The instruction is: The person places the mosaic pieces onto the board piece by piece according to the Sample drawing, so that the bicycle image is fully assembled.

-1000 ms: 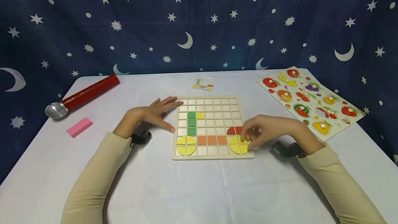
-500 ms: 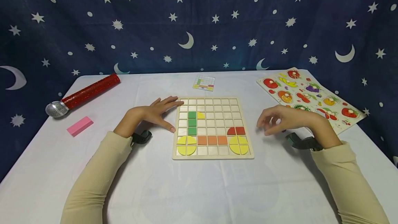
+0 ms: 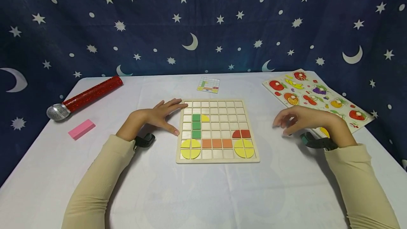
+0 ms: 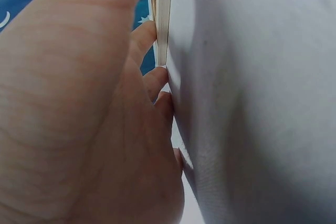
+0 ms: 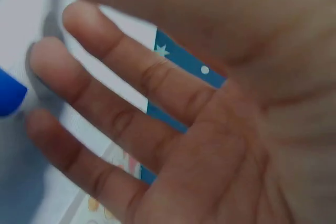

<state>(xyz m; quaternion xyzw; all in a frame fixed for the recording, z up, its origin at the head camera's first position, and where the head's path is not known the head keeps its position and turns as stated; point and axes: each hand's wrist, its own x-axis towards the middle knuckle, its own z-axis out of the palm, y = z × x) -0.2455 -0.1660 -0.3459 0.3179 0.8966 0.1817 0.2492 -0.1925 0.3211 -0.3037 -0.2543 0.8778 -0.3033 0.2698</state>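
A wooden grid board [image 3: 217, 162] lies mid-table with coloured pieces set in it. They include three green squares [image 3: 196, 125], orange squares [image 3: 217, 143], two red pieces [image 3: 241, 134] and yellow quarter circles [image 3: 244, 148]. My left hand [image 3: 154, 117] rests along the board's left edge, fingers spread; in the left wrist view its fingertips are at the board's side [image 4: 164, 19]. To the right of the board hovers my right hand [image 3: 300, 118], fingers loosely bent. A blue piece [image 5: 9, 94] shows beyond its fingertips, close to the table; most of it is out of that view.
Behind the board lies a small pattern card [image 3: 208, 84]. A fruit puzzle board [image 3: 318, 98] sits at right, partly behind my right forearm. A red glittery microphone [image 3: 90, 95] and a pink block [image 3: 81, 129] lie at left. A starry curtain [image 3: 203, 27] hangs behind.
My right hand has drawn away from the yellow pieces at the board's lower right corner, moving right toward the fruit puzzle. The left hand stays put.
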